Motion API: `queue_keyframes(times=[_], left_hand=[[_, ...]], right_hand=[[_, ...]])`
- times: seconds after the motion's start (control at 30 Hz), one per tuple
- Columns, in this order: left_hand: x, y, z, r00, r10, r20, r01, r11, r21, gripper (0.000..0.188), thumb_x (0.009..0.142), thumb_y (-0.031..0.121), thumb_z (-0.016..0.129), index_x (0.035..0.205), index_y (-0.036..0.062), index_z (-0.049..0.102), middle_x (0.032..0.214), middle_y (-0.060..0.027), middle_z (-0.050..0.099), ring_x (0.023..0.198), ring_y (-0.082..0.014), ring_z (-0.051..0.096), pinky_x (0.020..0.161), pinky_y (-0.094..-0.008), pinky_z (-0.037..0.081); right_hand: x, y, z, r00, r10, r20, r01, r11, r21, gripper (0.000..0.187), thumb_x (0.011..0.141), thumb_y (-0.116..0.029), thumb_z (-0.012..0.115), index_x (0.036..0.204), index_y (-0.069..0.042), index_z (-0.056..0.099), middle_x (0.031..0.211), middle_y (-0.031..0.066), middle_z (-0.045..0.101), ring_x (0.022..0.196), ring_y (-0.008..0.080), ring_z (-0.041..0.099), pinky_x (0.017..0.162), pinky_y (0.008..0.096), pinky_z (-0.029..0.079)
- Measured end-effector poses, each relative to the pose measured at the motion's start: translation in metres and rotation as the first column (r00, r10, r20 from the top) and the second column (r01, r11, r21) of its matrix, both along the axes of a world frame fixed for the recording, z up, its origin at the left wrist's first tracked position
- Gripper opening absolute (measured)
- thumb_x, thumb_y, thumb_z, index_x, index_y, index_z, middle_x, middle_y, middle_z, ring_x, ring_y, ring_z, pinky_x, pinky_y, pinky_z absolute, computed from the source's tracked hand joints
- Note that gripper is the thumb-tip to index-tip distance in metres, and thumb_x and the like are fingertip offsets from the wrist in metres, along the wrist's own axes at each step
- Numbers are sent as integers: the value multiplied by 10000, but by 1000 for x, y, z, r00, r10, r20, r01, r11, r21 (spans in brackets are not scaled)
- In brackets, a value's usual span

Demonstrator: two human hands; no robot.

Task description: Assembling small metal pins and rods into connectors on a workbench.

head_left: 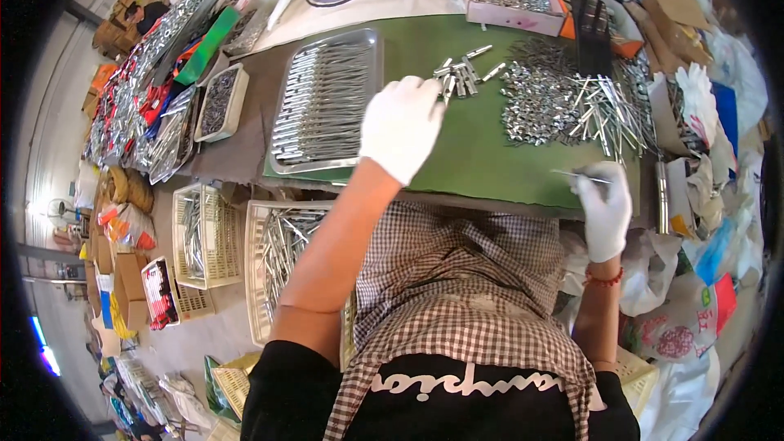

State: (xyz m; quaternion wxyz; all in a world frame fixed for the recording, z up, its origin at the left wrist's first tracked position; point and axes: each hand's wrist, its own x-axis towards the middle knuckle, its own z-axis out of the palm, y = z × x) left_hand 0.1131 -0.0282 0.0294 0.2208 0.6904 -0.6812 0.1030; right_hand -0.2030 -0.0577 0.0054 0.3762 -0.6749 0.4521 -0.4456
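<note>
My left hand [402, 129], in a white glove, reaches over the green work mat beside a small pile of short shiny metal tubes [464, 75]. Its fingers are bent together at the pile's left edge, and their tips are partly hidden, so what they pinch is unclear. Near the mat's front right edge, my right hand [606, 214], also gloved, grips a thin metal rod [590, 178] that points left. A metal tray [377, 57] holding rows of slim silver metal pieces [322, 98] lies just left of my left hand.
Small metal fittings [535, 106] lie heaped on the right, beside loose metal rods [608, 110]. A pink box [474, 4] of small parts stands at the back. Left of the tray is a bin [237, 106] of dark pieces. Plastic baskets [255, 278] stand below the table's front edge.
</note>
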Motion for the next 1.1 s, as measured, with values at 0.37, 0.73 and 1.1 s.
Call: queue_keyframes(times=[0.37,0.73,1.1], left_hand=[[-34,-12,-27,979,201,-27,-197,975,101,313,871,164,644,1173,86,612,905,-159,668,855,-340,677,769,-450,549],[-101,25,-24,901,-345,-265,370,928,50,147,837,111,665,971,128,724,821,-86,624,795,-311,615,720,-425,503],[-114,28,-33,879,-308,-364,306,950,-64,125,770,92,731,892,83,707,848,-93,632,802,-320,617,738,-438,486]], right_hand=[[-12,10,-2,856,-126,-502,-85,922,-377,109,782,-49,719,881,-81,687,852,100,655,825,318,633,737,412,511],[-7,-4,-4,826,-88,-557,-172,901,-398,104,768,-87,726,865,-122,710,860,61,664,870,302,623,793,412,503],[-9,-14,-1,820,11,-573,-261,897,-357,74,790,-100,726,849,-136,700,863,43,677,888,287,630,793,413,496]])
